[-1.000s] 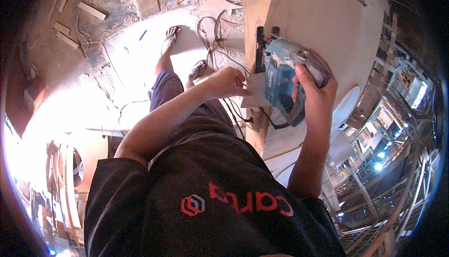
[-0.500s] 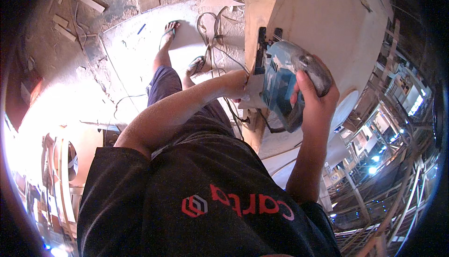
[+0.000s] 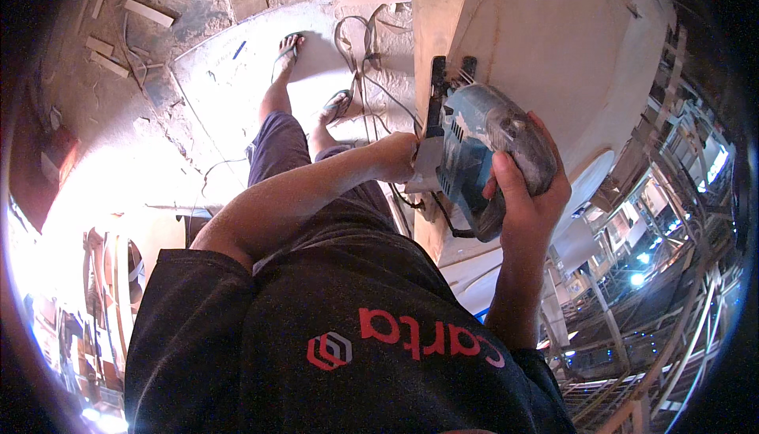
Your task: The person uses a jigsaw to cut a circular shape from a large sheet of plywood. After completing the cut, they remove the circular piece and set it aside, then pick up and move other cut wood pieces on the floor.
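Note:
My right hand (image 3: 531,177) is wrapped round the handle of a dusty blue-grey jigsaw (image 3: 478,130). The saw rests on a pale board (image 3: 545,39), its black base plate (image 3: 436,98) toward the board's left side. At the left edge, my left hand (image 3: 397,157) is closed by a pale flat piece of board (image 3: 428,164) just beside the saw; its fingertips are mostly hidden. A black cord (image 3: 449,217) runs from the rear of the jigsaw. A curved line is marked on the board's far part.
A wooden plank (image 3: 435,7) lies along the board's left side. Loose cables (image 3: 371,78) trail on the dusty floor near my sandalled feet (image 3: 288,50). Wood offcuts (image 3: 149,13) are scattered at the far left. A cluttered framework (image 3: 672,276) stands at right.
The jigsaw and my right hand have shifted slightly nearer to me along the board. My left hand stays at the edge, hardly moved.

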The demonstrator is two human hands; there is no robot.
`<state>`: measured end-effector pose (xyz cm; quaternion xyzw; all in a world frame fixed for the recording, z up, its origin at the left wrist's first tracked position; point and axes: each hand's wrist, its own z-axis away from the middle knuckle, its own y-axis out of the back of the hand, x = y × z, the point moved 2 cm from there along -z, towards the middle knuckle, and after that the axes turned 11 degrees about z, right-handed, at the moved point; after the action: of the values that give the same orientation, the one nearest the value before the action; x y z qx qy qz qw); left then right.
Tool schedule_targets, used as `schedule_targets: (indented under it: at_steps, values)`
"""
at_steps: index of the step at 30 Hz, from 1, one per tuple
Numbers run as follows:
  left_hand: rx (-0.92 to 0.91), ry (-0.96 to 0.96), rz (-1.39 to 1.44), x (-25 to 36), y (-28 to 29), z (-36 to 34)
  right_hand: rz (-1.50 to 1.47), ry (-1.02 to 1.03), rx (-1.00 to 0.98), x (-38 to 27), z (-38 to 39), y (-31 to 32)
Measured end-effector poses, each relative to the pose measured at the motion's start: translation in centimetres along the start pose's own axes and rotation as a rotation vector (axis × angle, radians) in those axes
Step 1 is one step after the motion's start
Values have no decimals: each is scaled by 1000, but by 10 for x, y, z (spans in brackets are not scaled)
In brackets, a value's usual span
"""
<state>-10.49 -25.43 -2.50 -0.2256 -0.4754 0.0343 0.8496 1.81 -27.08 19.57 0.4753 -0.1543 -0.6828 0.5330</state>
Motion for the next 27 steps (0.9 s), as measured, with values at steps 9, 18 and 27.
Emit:
schedule_targets:
  at_steps: [9,18,27]
  values:
    - [9,66,19,-19,-11,-8,66,51,-11,5,-4,4]
    - [-30,43,-12,-17,-9,-5,-1,-37,-27,3,-3,5]
    - [32,54,69,-10,-9,3,1,-52,-9,-7,-5,4]
